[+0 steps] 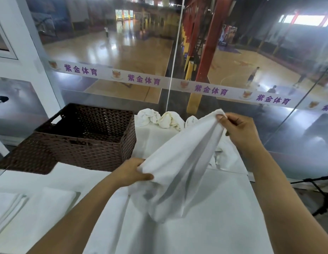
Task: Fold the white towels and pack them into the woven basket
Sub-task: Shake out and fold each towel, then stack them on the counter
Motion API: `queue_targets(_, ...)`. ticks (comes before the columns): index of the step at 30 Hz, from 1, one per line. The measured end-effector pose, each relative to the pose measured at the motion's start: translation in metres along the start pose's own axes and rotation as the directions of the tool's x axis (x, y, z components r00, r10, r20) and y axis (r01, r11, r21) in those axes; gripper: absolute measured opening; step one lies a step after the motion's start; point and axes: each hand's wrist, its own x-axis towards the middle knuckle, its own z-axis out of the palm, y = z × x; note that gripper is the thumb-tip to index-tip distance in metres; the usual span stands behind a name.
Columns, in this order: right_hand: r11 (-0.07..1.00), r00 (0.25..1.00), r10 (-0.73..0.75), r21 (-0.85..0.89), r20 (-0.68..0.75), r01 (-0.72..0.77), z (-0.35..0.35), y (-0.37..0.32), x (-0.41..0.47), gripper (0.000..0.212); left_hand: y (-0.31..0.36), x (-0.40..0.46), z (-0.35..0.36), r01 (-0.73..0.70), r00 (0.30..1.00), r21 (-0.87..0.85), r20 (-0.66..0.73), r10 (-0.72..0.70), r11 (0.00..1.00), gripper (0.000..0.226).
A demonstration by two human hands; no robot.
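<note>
A white towel hangs stretched between my hands above the white-covered table. My left hand grips its lower corner near the table's middle. My right hand pinches the upper corner, raised to the right. Left of the towel stands the dark brown woven basket, and nothing shows inside it. Crumpled white towels lie in a heap behind the held one, by the glass. Folded white towels rest at the table's near left.
A glass wall with a printed band runs just behind the table, overlooking a sports court. A black tripod stands right of the table. A white pillar rises at the left.
</note>
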Motion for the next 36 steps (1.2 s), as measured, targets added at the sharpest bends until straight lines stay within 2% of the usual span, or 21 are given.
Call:
queue_targets(3,0.996,0.995,0.053,-0.073,-0.085,-0.060,-0.013,0.009,0.019,0.022,-0.013,0.013,-0.024,0.031,0.983,0.129,-0.183,-0.007,0.991,0.021)
queue_targets(4,0.990,0.993,0.073,-0.115,-0.095,-0.084,-0.017,0.012,0.028,0.023,-0.012,0.021,-0.034,0.062,0.959,0.182,-0.284,-0.008,0.981,0.021)
queue_targets(6,0.980,0.983,0.138,-0.127,-0.120,-0.153,-0.020,0.019,0.054,0.022,-0.004,0.040,-0.057,0.137,0.884,0.167,-0.466,-0.044,0.976,0.017)
queue_targets(9,0.963,0.952,0.261,-0.024,-0.157,-0.268,-0.018,0.030,0.105,0.024,0.020,0.073,-0.094,0.120,0.782,0.070,-0.621,-0.051,0.990,0.005)
queue_targets(11,0.954,0.946,0.299,0.006,-0.123,-0.301,-0.014,0.034,0.144,0.027,0.039,0.094,-0.117,0.127,0.717,0.083,-0.696,-0.033,0.988,0.012)
queue_targets(15,0.920,0.937,0.340,0.232,-0.076,-0.315,-0.008,0.021,0.213,0.022,0.080,0.140,-0.158,0.165,0.570,0.114,-0.821,-0.001,0.980,0.020)
queue_targets(16,0.926,0.947,0.309,0.256,-0.086,-0.278,-0.009,0.012,0.228,0.021,0.095,0.149,-0.168,0.121,0.539,0.045,-0.842,-0.028,0.992,0.022)
queue_targets(17,0.925,0.954,0.281,0.295,-0.106,-0.240,-0.011,0.003,0.241,0.024,0.107,0.160,-0.180,0.011,0.508,-0.078,-0.858,-0.073,0.997,0.023)
queue_targets(19,0.898,0.955,0.246,0.409,-0.163,-0.161,-0.020,-0.017,0.263,0.030,0.137,0.177,-0.200,-0.242,0.475,-0.342,-0.858,-0.196,0.908,0.019)
queue_targets(21,0.876,0.968,0.172,0.478,-0.182,-0.066,-0.031,-0.032,0.277,0.027,0.157,0.185,-0.216,-0.389,0.442,-0.414,-0.867,-0.227,0.823,0.015)
queue_targets(24,0.861,0.975,0.077,0.507,-0.208,0.040,-0.045,-0.040,0.278,0.021,0.167,0.181,-0.226,-0.480,0.440,-0.305,-0.895,-0.075,0.823,0.013)
queue_targets(28,0.833,0.965,0.082,0.549,-0.249,0.071,-0.054,-0.018,0.264,0.023,0.157,0.165,-0.210,-0.510,0.442,-0.150,-0.890,0.108,0.847,0.014)
queue_targets(31,0.821,0.953,0.164,0.570,-0.257,0.012,-0.048,0.012,0.237,0.029,0.142,0.150,-0.185,-0.493,0.477,-0.168,-0.873,0.104,0.854,0.017)
queue_targets(36,0.821,0.929,0.276,0.563,-0.246,-0.094,-0.024,0.072,0.147,0.019,0.090,0.106,-0.118,-0.400,0.605,-0.263,-0.796,0.037,0.878,0.020)
